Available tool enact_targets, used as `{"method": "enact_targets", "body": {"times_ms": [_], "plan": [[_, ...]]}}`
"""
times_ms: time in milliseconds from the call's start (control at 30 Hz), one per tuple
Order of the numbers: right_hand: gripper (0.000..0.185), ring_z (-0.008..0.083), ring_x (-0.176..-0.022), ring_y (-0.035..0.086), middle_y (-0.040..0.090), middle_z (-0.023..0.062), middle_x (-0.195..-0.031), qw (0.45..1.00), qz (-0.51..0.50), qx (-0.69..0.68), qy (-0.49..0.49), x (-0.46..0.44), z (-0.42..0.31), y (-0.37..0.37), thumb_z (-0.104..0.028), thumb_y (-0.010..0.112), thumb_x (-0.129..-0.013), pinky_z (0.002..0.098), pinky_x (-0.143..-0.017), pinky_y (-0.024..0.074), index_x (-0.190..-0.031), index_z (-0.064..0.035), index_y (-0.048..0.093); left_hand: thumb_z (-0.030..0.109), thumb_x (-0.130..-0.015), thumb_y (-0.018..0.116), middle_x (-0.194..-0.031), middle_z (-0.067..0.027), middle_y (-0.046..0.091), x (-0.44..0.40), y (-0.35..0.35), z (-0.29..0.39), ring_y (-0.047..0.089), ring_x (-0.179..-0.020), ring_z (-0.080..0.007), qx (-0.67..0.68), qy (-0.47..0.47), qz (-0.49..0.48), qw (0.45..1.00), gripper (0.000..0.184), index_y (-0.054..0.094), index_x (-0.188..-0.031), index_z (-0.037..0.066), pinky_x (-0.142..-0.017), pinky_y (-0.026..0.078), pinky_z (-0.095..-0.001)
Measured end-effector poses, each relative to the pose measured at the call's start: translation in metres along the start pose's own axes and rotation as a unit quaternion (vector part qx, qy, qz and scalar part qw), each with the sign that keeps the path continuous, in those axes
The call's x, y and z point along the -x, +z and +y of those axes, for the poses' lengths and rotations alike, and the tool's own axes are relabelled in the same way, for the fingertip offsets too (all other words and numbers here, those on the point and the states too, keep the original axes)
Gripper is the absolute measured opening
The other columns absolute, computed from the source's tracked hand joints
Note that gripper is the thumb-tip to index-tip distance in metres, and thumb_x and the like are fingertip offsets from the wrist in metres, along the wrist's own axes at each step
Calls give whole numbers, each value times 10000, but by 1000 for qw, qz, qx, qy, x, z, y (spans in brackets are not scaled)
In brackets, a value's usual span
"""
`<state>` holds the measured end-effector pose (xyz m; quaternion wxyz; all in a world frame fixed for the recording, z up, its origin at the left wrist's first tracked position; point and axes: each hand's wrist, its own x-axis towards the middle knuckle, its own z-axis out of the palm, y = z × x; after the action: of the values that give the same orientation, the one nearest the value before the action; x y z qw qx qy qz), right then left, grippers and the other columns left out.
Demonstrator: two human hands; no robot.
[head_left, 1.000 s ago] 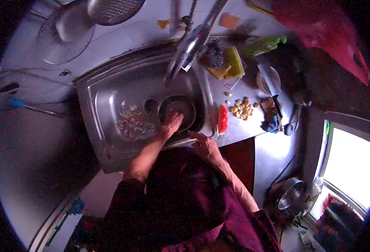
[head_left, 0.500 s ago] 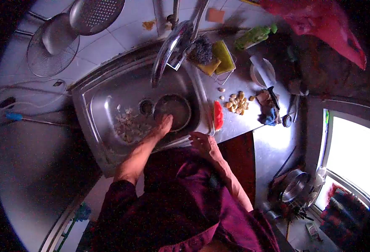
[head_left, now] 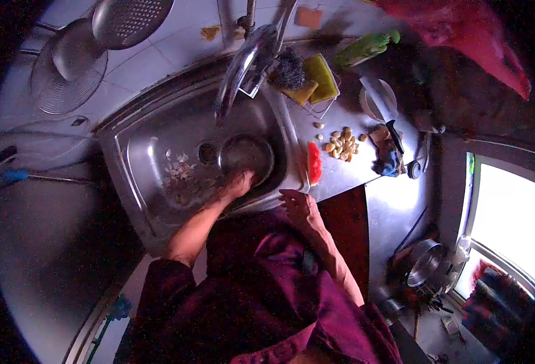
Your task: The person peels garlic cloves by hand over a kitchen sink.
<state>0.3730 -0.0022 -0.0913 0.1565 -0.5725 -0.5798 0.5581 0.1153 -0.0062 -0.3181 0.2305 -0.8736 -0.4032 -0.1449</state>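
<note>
My left hand (head_left: 240,184) is down in the steel sink (head_left: 152,227), closed at the near rim of a round metal bowl (head_left: 247,150); its fingertips are partly hidden. Left of the bowl, pale peelings (head_left: 181,177) lie on the sink bottom near the drain (head_left: 206,153). My right hand (head_left: 299,205) hovers by the sink's near right edge, fingers loosely apart, holding nothing. A red piece (head_left: 314,164), possibly watermelon, sits just beyond it on the counter. Peeled garlic cloves (head_left: 342,145) are heaped to the right of that.
Over the sink hangs a faucet (head_left: 243,73). A wire rack holds a yellow sponge (head_left: 321,79) and a dark scourer (head_left: 290,68). Farther right, a knife (head_left: 381,102) rests across a white bowl (head_left: 369,104), near scissors (head_left: 414,168) and a green bottle (head_left: 364,50).
My left hand has drawn slightly toward me along the bowl's near side. The right hand stays by the sink edge. The whole view has shifted a little.
</note>
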Motion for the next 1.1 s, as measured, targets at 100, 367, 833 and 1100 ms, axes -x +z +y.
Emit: {"method": "enact_targets", "body": {"times_ms": [100, 367, 833, 1100], "plan": [[331, 248, -916, 725, 735, 170, -1037, 995, -18, -95, 33, -10, 28, 12, -168, 502, -993, 369, -787, 571, -1255, -23, 642, 136, -915, 588, -925, -218, 674, -12, -27, -18, 615, -1023, -412, 499, -328, -240, 766, 192, 680, -993, -14, -908, 485, -485], [322, 223, -937, 724, 744, 156, -1043, 992, -32, -119, 35, -4, 2, 5, -103, 532, -945, 353, -819, 566, -1222, 7, 653, 300, -993, 513, -1112, -229, 650, -25, 49, 11, 618, -1004, -386, 105, -200, -81, 971, 357, 665, -1035, -20, -960, 458, -482], [324, 230, -886, 730, 749, 154, -1014, 998, 8, -50, 32, -2, 7, 4, -191, 501, -1006, 348, -773, 568, -1218, -8, 663, 177, -989, 478, -1059, -193, 656, 17, 58, 72, 611, -1004, -336, 623, -452, -63, 635, 241, 650, -1045, 18, -827, 476, -412], [332, 224, -882, 731, 746, 157, -1031, 996, 33, 45, -71, -8, 104, 16, -204, 505, -1011, 350, -773, 577, -1234, -11, 657, 158, -937, 505, -884, -123, 609, 123, 64, 34, 596, -875, -286, 445, -258, -193, 836, 152, 627, -949, 67, -825, 479, -426]]}}
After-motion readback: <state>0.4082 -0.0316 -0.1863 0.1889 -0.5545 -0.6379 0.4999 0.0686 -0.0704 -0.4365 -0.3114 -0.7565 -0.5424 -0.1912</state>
